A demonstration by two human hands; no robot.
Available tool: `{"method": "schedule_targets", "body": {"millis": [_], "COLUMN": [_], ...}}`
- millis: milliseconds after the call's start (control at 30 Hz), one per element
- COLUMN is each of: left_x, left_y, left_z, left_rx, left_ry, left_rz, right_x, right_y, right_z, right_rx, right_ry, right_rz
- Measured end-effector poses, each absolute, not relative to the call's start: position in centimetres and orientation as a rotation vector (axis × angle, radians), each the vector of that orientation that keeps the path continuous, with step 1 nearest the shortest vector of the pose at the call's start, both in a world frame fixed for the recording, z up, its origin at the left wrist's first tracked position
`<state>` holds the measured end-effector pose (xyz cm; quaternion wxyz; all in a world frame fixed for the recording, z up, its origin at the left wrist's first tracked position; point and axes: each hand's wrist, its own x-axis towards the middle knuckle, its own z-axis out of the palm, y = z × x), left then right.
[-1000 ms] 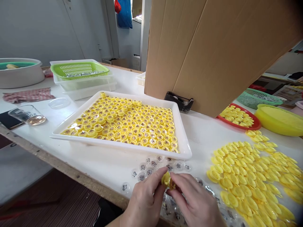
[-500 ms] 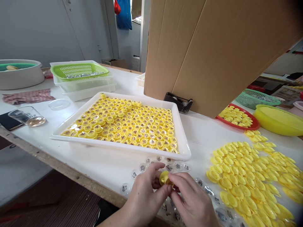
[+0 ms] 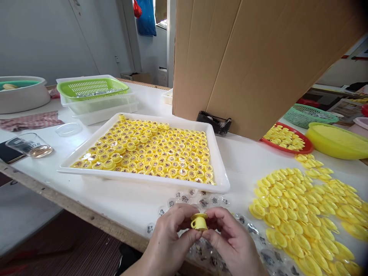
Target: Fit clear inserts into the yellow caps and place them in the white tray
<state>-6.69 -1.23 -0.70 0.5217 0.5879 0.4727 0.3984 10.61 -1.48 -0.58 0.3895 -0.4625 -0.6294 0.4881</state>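
Between the fingertips of both hands is a small yellow toy cup, turned upside down with its saucer-like disc on top and its handle to the left. My left hand pinches it from the left side, and my right hand pinches it from the right. Beneath and around my hands lie clear round discs with small printed pictures. Just beyond, a white tray holds many yellow cup pieces with printed round tops. To the right, yellow oval saucers are spread over the table.
A large cardboard box stands behind the tray, with a black tape dispenser at its foot. Further right are a red plate and a yellow bowl. A green basket, a glass and a phone are left.
The yellow cup has been turned so its side and handle face me, with the disc uppermost. My hands have come level on either side of it. The view has shifted slightly.
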Motion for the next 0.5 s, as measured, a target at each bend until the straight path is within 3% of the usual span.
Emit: {"method": "schedule_targets", "body": {"millis": [300,500], "left_x": [-7.1,-7.3], "left_y": [-1.4,-0.9], "left_z": [0.3,0.2], "left_rx": [1.751,1.674], "left_ry": [1.191,1.224], "left_rz": [0.897,0.794], "right_x": [10.0,9.7], "right_y": [-1.5,-1.4], "right_z": [-0.9,-1.4], "right_rx": [-1.117,-1.18], "right_ry": [-1.519,-1.385], "right_rz": [1.249,1.451]}}
